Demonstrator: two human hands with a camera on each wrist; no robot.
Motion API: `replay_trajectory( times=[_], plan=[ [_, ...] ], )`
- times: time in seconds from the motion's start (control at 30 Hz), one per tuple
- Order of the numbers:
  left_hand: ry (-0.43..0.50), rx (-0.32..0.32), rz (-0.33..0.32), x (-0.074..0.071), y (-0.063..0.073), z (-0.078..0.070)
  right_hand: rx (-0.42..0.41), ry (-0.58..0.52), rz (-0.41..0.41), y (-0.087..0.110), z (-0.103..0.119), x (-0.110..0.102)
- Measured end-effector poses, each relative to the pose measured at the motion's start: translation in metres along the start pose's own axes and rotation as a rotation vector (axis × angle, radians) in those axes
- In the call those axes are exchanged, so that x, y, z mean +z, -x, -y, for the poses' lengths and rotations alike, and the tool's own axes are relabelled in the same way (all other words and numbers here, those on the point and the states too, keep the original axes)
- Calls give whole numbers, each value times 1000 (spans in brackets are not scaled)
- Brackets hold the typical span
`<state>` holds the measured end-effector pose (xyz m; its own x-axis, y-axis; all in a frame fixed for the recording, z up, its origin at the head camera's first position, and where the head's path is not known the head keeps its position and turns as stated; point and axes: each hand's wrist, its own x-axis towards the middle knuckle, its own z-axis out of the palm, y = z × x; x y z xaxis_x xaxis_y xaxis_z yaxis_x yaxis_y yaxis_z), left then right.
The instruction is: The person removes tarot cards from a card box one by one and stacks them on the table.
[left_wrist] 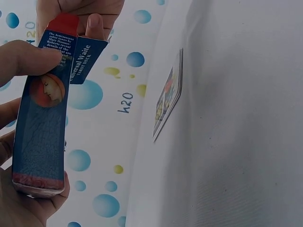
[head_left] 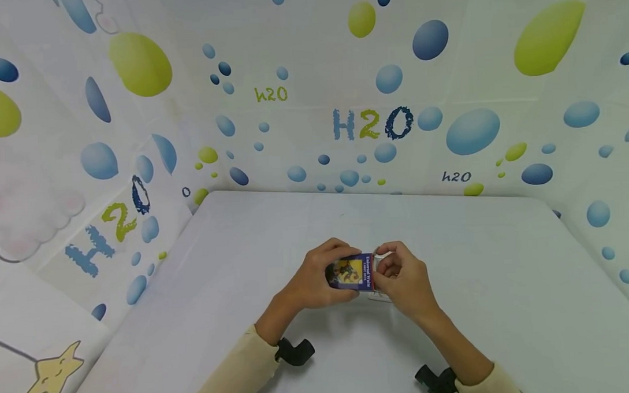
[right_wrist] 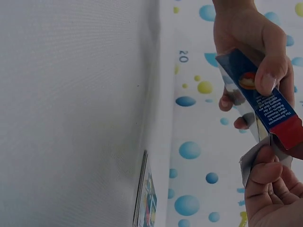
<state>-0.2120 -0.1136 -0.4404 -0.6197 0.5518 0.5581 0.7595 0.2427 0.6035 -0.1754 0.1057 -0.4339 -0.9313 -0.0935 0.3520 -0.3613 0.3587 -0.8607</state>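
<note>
A blue tarot card box [head_left: 345, 272] with a picture on its front and "Universal Waite Tarot Deck" lettering is held above the table. My left hand [head_left: 314, 280] grips it, thumb on one narrow side and fingers on the opposite one. At the box's end, my right hand [head_left: 411, 285] pinches the opened lid flap [left_wrist: 87, 59] between thumb and fingers. Red side tabs [right_wrist: 289, 132] stick out at this end. On the table below lies a thin stack of picture cards [left_wrist: 169, 97], partly hidden by the right hand in the head view. What the box contains is hidden.
A white cloth covers the table [head_left: 243, 233]. Behind and to the left hang white sheets [head_left: 309, 40] printed with blue and green drops and "H2O" lettering. Black bands [head_left: 296, 352] sit on both wrists.
</note>
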Motion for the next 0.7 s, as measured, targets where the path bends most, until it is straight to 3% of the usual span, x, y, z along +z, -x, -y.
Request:
replay_trajectory(
  times=[0.33, 0.7],
  plan=[
    [-24, 12, -5, 2, -1, -2, 28, -1, 2, 0, -2, -1],
    [0, 28, -54, 1, -1, 1, 101, -202, 100, -5, -4, -8]
  ],
)
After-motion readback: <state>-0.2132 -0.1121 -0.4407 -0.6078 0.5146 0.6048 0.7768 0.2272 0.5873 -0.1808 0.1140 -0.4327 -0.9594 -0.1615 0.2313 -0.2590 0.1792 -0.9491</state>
